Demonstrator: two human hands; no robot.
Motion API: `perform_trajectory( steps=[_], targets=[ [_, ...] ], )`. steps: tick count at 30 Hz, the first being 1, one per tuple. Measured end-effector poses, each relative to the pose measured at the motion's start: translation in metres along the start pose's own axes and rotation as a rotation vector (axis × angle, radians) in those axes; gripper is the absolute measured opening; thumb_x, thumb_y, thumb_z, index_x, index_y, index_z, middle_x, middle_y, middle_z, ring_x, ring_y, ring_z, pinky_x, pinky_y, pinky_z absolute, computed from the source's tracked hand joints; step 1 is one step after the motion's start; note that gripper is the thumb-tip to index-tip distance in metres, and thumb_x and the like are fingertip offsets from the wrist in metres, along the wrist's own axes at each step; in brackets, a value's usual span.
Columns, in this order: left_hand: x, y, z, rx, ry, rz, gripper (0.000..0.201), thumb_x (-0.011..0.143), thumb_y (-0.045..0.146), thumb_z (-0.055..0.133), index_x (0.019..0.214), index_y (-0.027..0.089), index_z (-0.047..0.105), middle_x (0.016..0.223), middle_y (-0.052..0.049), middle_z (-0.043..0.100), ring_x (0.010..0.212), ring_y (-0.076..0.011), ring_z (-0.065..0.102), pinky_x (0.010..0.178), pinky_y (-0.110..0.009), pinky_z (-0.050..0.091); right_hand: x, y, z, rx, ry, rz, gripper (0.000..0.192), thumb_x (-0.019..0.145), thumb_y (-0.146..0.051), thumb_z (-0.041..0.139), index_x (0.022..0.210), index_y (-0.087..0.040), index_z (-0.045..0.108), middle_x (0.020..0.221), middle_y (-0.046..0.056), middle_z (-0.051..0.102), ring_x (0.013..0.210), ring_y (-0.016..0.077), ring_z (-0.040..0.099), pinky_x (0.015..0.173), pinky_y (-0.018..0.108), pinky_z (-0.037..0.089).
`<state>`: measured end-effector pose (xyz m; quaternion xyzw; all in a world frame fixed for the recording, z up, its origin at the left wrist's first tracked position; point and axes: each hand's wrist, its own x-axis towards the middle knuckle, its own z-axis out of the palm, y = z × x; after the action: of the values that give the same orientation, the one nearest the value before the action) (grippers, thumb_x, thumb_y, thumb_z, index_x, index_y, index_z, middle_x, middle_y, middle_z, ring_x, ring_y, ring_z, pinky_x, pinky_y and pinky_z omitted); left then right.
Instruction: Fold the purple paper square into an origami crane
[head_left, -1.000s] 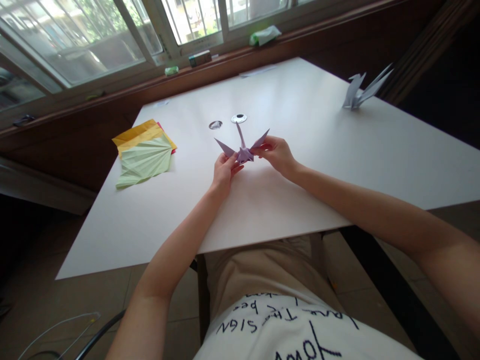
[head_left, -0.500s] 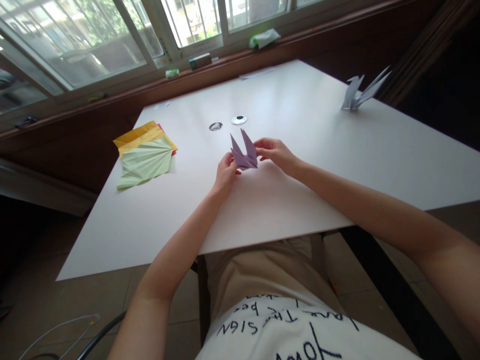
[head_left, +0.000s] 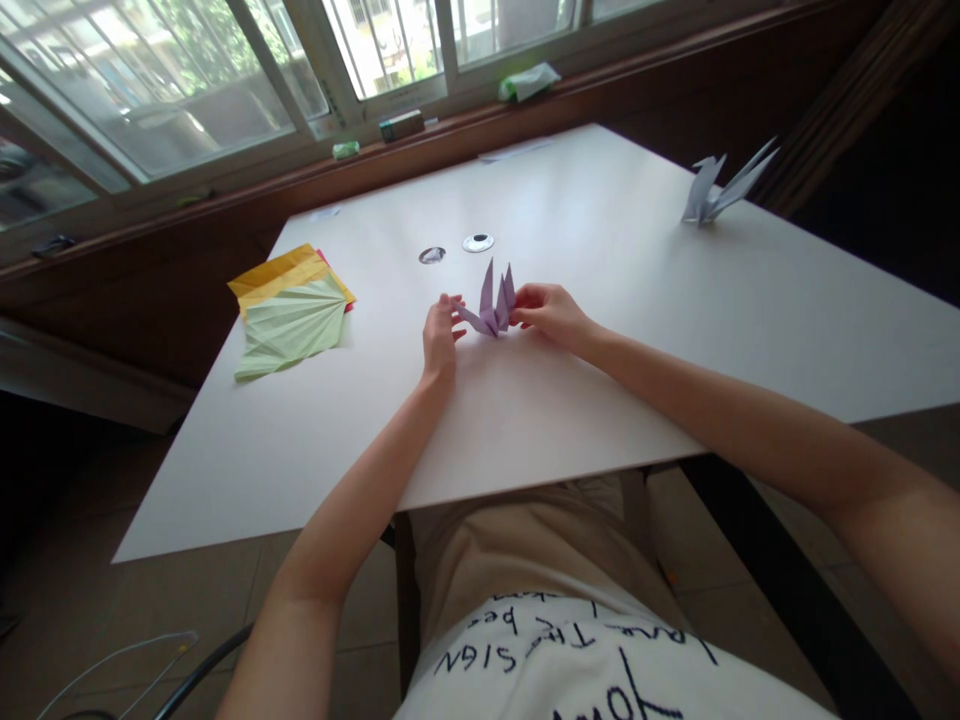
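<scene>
A small purple paper crane [head_left: 493,305] stands on the white table [head_left: 570,400] with its wings folded upward. My right hand [head_left: 547,312] pinches its right end between thumb and fingers. On the other side, my left hand [head_left: 440,335] grips the pointed left tip with its fingertips. Both forearms reach in from the near edge of the table.
A stack of folded papers, pale green on yellow and pink [head_left: 289,310], lies at the left. A finished pale crane [head_left: 716,190] stands at the far right edge. Two small round discs [head_left: 478,242] lie beyond my hands. Small items sit on the window sill [head_left: 401,125].
The crane's wings, spread flat a second ago, have been brought together and now point up. The crane was turned and moved slightly away, and my hands followed it.
</scene>
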<state>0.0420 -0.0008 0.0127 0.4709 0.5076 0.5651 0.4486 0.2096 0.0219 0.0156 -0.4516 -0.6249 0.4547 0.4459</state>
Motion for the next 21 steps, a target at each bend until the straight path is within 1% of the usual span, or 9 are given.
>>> perform_trajectory(
  steps=[2,3,6,9,12,14,16,18,21],
  targets=[
    [-0.001,0.002,0.000,-0.013,-0.024,0.016,0.046,0.081,0.060,0.036,0.100,0.022,0.053,0.114,-0.005,0.057,0.106,-0.0198,0.055,0.083,-0.031,0.045,0.000,0.000,0.000,0.004,0.052,-0.020,0.018,0.061,-0.026,0.071,0.070,-0.014,0.061,0.068,0.002,0.062,0.063,0.0118,0.057,0.059,0.026,0.046],
    [-0.002,0.003,0.001,-0.004,-0.047,0.021,0.045,0.080,0.059,0.040,0.102,0.022,0.052,0.116,-0.006,0.056,0.109,-0.0202,0.054,0.085,-0.031,0.044,0.000,0.000,0.000,0.006,0.071,-0.035,0.020,0.061,-0.028,0.072,0.071,-0.014,0.060,0.068,0.002,0.062,0.063,0.0122,0.058,0.059,0.027,0.047],
    [-0.005,0.003,0.002,0.024,-0.116,0.011,0.046,0.073,0.051,0.058,0.109,0.022,0.050,0.125,-0.008,0.051,0.113,-0.0210,0.051,0.087,-0.031,0.044,0.000,0.000,0.002,-0.003,0.103,-0.100,0.024,0.060,-0.034,0.072,0.070,-0.015,0.061,0.067,0.002,0.062,0.063,0.0131,0.058,0.060,0.028,0.048],
    [-0.009,0.003,0.005,0.001,-0.183,0.003,0.056,0.067,0.041,0.068,0.116,0.026,0.047,0.131,-0.008,0.046,0.113,-0.0214,0.051,0.087,-0.030,0.045,0.000,-0.001,0.002,-0.024,0.150,-0.153,0.024,0.061,-0.037,0.071,0.070,-0.017,0.061,0.067,0.001,0.063,0.065,0.0141,0.059,0.062,0.030,0.049],
    [-0.013,0.004,0.008,-0.011,-0.233,-0.005,0.067,0.062,0.034,0.074,0.122,0.030,0.043,0.131,-0.005,0.045,0.112,-0.0212,0.053,0.086,-0.029,0.046,-0.002,-0.003,0.003,-0.059,0.211,-0.167,0.022,0.062,-0.037,0.070,0.070,-0.018,0.061,0.069,0.001,0.063,0.069,0.0154,0.060,0.063,0.030,0.049],
    [-0.013,0.005,0.010,-0.024,-0.253,-0.030,0.065,0.065,0.035,0.071,0.124,0.031,0.042,0.128,-0.005,0.048,0.109,-0.0202,0.054,0.084,-0.029,0.047,-0.003,-0.003,0.003,-0.090,0.215,-0.178,0.020,0.062,-0.035,0.070,0.069,-0.018,0.061,0.070,0.001,0.064,0.071,0.0160,0.060,0.064,0.029,0.048],
    [-0.011,0.004,0.009,-0.038,-0.235,-0.063,0.056,0.073,0.040,0.063,0.124,0.029,0.042,0.123,-0.005,0.052,0.105,-0.0189,0.056,0.080,-0.028,0.048,-0.004,-0.003,0.004,-0.120,0.177,-0.199,0.019,0.061,-0.033,0.070,0.066,-0.017,0.060,0.070,0.001,0.064,0.072,0.0161,0.060,0.065,0.029,0.048],
    [-0.008,0.003,0.008,-0.035,-0.176,-0.086,0.046,0.079,0.043,0.053,0.121,0.028,0.044,0.118,-0.005,0.055,0.102,-0.0179,0.058,0.076,-0.028,0.049,-0.004,-0.002,0.005,-0.140,0.111,-0.221,0.017,0.061,-0.030,0.069,0.066,-0.016,0.060,0.069,0.000,0.064,0.071,0.0157,0.059,0.066,0.029,0.047],
    [-0.003,0.000,0.005,0.001,-0.100,-0.080,0.037,0.081,0.041,0.051,0.114,0.026,0.050,0.114,-0.003,0.058,0.099,-0.0172,0.059,0.071,-0.026,0.048,-0.004,-0.001,0.006,-0.166,0.082,-0.247,0.011,0.064,-0.026,0.065,0.068,-0.016,0.060,0.071,0.001,0.064,0.071,0.0149,0.059,0.068,0.030,0.048]
  ],
)
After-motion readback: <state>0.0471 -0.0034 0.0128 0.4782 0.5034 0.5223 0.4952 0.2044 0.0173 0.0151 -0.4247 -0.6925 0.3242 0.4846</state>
